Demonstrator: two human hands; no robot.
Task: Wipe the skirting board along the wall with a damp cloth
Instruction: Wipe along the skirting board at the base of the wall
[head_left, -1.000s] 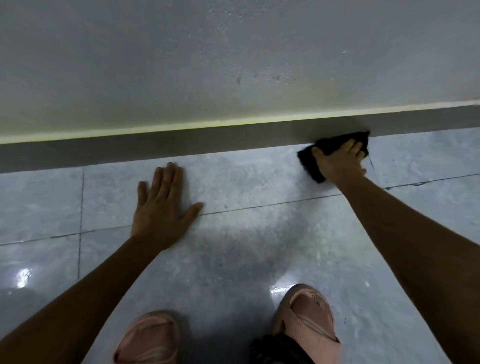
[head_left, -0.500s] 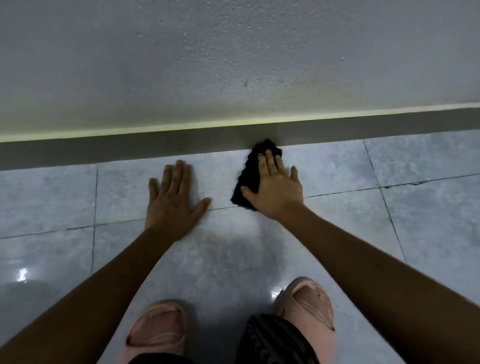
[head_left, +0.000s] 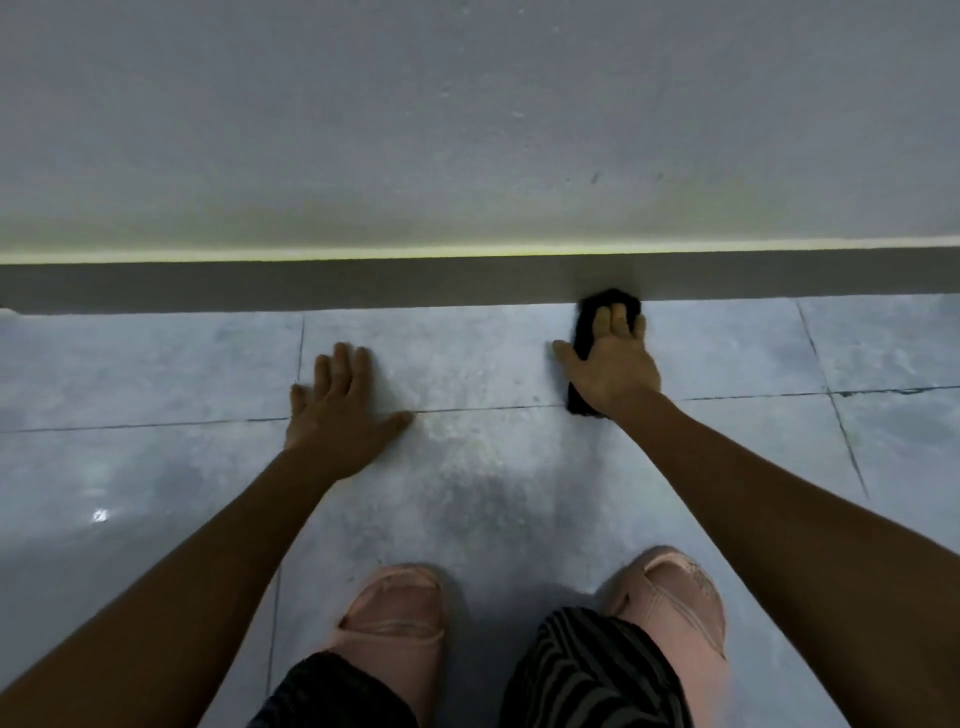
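A dark grey skirting board (head_left: 363, 283) is seen running L to R along the bottom of a pale wall (head_left: 467, 130), w/ a thin yellowish line along its top edge. The floor (head_left: 467, 467) is laid in glossy grey tiles w/ dark joints. A black cloth (head_left: 584, 325) is pressed flat on the floor by the right hand (head_left: 615, 371); its far end is pushed up against the foot of the skirting board, its near end shows under the wrist at a tile joint. The right hand is laid palm-down over the cloth, fingers stretched fwd and thumb spread to the left, so the cloth is pinned rather than gripped; whether the fingertips curl round it cannot be told. The left hand (head_left: 343, 410) is planted flat on the tile, well apart from the cloth, fingers open and spread, nothing held. Both forearms are bare. At the bottom, two pink slippers (head_left: 400, 618) are seen, w/ dark striped trouser fabric (head_left: 587, 670) over the knees.
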